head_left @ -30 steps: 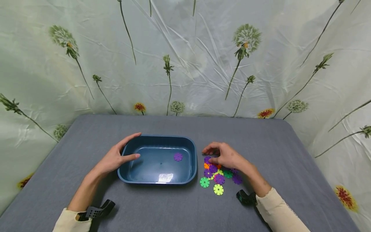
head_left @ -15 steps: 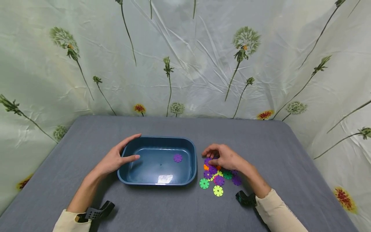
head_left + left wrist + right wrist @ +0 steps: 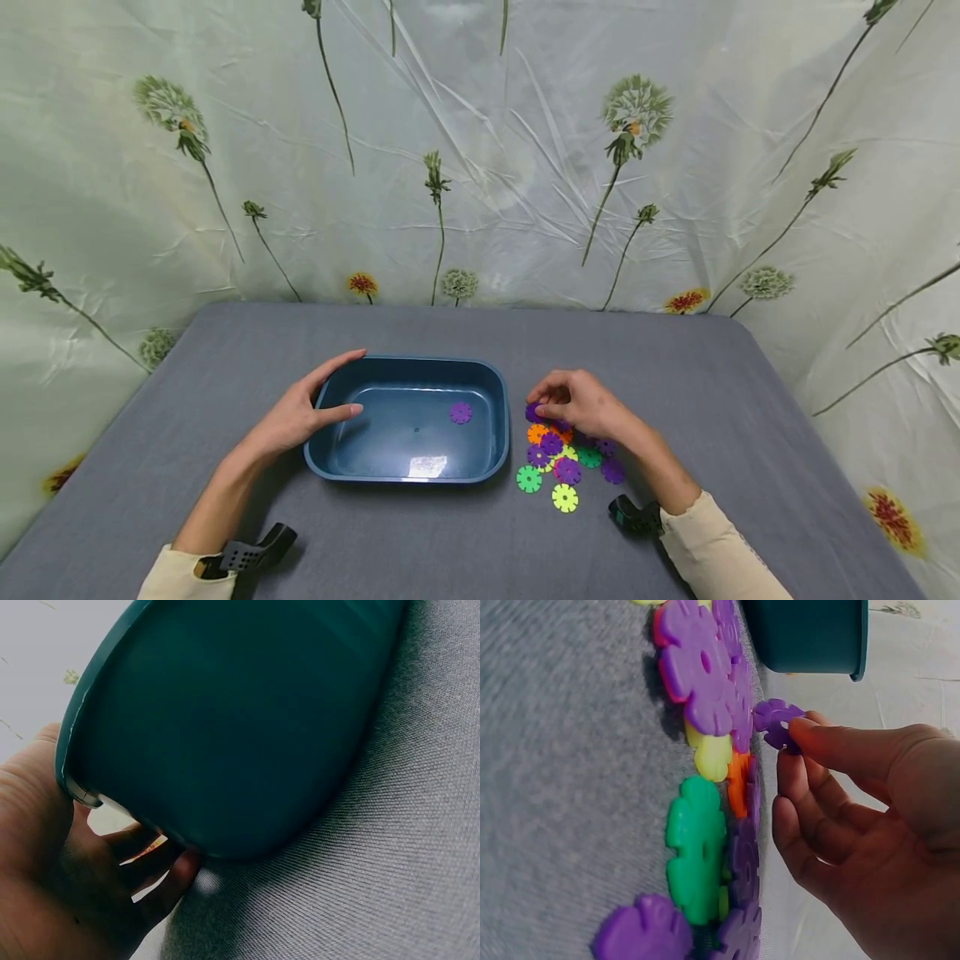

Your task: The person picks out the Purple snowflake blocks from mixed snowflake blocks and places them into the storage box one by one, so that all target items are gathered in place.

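Note:
My left hand (image 3: 300,414) grips the left end of a blue plastic basin (image 3: 405,478), thumb over the rim on the inside and fingers along the outer wall, as the left wrist view shows from below. One purple notched disc (image 3: 461,412) lies in the basin toward its right side. Between thumb and fingertips, my right hand (image 3: 588,406) pinches another purple flower-shaped disc (image 3: 778,722), held just above the loose pile. That pile, right of the basin, mixes purple, orange, yellow and green discs (image 3: 696,851), several overlapping.
A grey cloth covers the table (image 3: 420,550). Behind it hangs a pale curtain (image 3: 517,183) printed with dandelions. A green disc (image 3: 528,479) and a yellow disc (image 3: 565,498) lie at the pile's near edge. Each wrist wears a black camera band (image 3: 258,546).
My right hand has pinched a purple disc and lifted it slightly off the pile, baring more of the orange disc beneath. The left hand keeps its place on the basin.

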`<state>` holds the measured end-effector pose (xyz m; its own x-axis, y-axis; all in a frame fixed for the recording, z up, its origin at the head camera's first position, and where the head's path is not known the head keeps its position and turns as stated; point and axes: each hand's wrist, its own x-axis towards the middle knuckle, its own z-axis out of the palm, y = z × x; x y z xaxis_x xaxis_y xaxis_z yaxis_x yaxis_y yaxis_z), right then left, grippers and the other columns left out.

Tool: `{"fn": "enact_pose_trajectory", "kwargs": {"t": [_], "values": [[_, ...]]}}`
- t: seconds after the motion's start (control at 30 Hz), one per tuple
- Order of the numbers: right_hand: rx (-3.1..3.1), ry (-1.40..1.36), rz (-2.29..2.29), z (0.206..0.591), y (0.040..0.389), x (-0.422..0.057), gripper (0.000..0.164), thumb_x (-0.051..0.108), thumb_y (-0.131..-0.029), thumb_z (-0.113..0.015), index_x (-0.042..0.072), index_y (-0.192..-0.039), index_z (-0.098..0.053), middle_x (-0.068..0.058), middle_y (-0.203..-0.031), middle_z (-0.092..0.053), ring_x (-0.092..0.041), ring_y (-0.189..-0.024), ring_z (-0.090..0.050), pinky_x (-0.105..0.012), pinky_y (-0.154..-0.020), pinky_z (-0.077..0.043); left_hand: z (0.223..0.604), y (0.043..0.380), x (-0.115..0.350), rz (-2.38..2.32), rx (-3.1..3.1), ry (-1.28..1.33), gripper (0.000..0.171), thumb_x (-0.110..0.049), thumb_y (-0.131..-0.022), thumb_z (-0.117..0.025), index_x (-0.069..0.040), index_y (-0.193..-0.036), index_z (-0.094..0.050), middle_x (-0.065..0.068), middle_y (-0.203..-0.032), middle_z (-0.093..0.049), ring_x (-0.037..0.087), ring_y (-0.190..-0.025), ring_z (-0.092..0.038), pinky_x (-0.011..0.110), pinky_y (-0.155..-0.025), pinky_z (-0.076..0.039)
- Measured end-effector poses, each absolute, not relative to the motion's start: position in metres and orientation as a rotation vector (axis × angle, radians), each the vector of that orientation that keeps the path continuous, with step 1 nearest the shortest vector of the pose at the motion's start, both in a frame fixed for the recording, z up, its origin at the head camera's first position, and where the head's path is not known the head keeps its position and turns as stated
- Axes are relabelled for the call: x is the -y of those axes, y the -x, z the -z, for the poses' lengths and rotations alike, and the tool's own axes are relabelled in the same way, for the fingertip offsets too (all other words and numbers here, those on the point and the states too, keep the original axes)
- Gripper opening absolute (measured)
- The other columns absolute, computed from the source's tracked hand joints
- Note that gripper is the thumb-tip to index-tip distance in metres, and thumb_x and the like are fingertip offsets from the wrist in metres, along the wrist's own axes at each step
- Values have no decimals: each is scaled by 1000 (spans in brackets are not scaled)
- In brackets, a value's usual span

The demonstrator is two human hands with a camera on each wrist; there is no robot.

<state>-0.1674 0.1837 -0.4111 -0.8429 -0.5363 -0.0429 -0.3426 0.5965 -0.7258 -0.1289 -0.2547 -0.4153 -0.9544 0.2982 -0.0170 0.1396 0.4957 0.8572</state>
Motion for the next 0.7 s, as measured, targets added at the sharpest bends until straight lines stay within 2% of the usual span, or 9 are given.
{"fn": "enact_pose_trajectory", "kwargs": {"t": [0.2,0.7], "values": [[-2616,665,1147,411,167,-180,7,9,-98,-71,9,-104,-75,-4,-94,-74,-11,-83,-65,-24,-76,-54,415,129,255,-1454,-2570,-371,78,-21,-97,-74,-20,-164,-33,21,-170,-28,49,-151,-31,78,-112,-29],[-2653,568,1497,406,167,-168,10,9,-98,-72,7,-107,-72,-11,-101,-75,-18,-85,-69,-21,-76,-56,416,130,255,-1444,-2574,-364,78,-22,-97,-73,-19,-164,-33,22,-170,-27,50,-151,-31,79,-113,-28]]}}
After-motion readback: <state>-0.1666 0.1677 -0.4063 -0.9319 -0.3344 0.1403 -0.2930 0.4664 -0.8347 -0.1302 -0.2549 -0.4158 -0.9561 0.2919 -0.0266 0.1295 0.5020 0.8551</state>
